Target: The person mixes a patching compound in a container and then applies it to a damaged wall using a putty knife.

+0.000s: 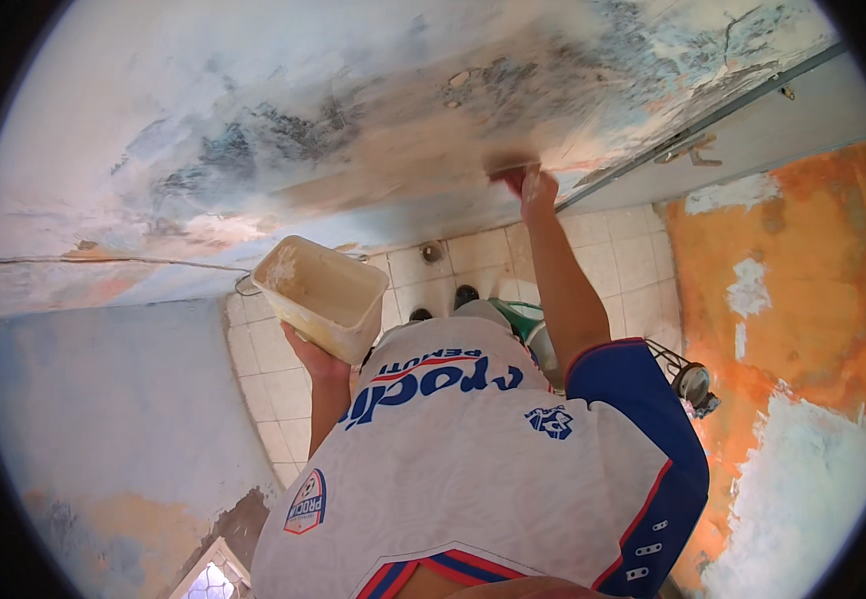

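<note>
My left hand [315, 351] is closed around the lower side of a cream rectangular plastic tub [355, 341], tilted so that its inside shows. Pale smears coat the tub's inner wall, and most of my fingers are hidden beneath it. My right arm reaches up to the patchy wall [423, 150]. There, my right hand [537, 192] grips a flat spreading tool [509, 163], blurred by motion and apparently against the wall. Around the tool the surface has a smooth beige band, with dark blue-black worn patches above and to the left.
A grey strip [698, 125] runs along the wall's right edge, by a door-like panel with a handle [695, 152]. Below are pale floor tiles [278, 371], a green container [519, 315] near my feet and a round object on a metal frame [691, 385]. An orange wall [793, 260] stands right.
</note>
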{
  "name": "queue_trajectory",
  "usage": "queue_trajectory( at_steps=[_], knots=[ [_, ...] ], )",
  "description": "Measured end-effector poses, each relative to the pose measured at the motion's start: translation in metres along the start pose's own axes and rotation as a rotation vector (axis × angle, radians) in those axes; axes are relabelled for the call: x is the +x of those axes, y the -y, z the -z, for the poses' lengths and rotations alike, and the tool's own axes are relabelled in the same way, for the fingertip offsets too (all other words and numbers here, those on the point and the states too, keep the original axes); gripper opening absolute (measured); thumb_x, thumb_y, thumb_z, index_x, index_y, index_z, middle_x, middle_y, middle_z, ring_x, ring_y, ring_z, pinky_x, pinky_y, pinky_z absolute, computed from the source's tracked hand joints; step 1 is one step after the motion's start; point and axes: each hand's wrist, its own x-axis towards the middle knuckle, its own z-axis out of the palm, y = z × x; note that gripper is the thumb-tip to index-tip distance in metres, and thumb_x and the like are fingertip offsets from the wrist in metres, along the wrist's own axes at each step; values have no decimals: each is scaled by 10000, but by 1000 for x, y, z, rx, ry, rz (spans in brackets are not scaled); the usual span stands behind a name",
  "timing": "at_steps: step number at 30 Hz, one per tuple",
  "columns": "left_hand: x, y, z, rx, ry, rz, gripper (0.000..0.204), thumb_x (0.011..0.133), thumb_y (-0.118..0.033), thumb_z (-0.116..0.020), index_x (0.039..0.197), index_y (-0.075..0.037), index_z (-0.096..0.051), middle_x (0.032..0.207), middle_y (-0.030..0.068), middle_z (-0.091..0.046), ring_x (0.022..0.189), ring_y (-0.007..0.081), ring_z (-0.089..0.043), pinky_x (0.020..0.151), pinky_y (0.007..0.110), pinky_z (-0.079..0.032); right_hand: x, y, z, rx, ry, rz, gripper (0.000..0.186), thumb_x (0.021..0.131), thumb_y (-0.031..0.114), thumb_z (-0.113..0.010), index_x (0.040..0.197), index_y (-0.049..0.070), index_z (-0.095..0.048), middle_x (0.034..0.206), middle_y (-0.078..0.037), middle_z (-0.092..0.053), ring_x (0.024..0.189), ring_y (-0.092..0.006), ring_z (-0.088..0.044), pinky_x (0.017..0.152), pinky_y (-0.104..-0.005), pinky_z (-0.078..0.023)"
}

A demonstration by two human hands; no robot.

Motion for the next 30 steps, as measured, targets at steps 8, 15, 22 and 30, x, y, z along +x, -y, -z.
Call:
queue_trajectory(
  at_steps=[8, 15, 22, 30],
  knots=[
    [-13, -31, 36, -27, -50, 13, 693, 1014, -620, -251, 1540, -171, -301, 1544, 76, -379, 1404, 315, -387, 1151, 469, -360, -109, 251, -150, 221, 124, 193, 114, 897, 62, -537, 940, -22, -600, 929, -171, -676, 884, -254, -672, 749, -368, -575],
    [-17, -52, 55, -14, -163, 62, 706, 1007, -636, -270, 1538, -172, -307, 1548, 82, -373, 1401, 314, -382, 1147, 468, -357, -83, 40, -30, -19, -75, -112, 248, 915, 139, -454, 947, 25, -672, 906, -140, -721, 829, -238, -700, 779, -363, -560],
    [-31, -68, 49, 65, -210, 58, 714, 1004, -640, -284, 1537, -165, -309, 1546, 82, -375, 1397, 312, -386, 1149, 466, -351, -38, -109, -6, -17, -75, -92, 142, 988, 173, -546, 887, 81, -583, 777, -44, -620, 641, -172, -629, 581, -331, -590],
    [-29, -76, 68, 31, -154, 45, 695, 1014, -620, -277, 1538, -165, -303, 1543, 73, -378, 1402, 309, -379, 1153, 466, -348, -93, 159, -193, 127, 85, 120, 105, 902, 70, -558, 826, -4, -556, 755, -99, -556, 655, -214, -548, 712, -431, -602]
  ],
)
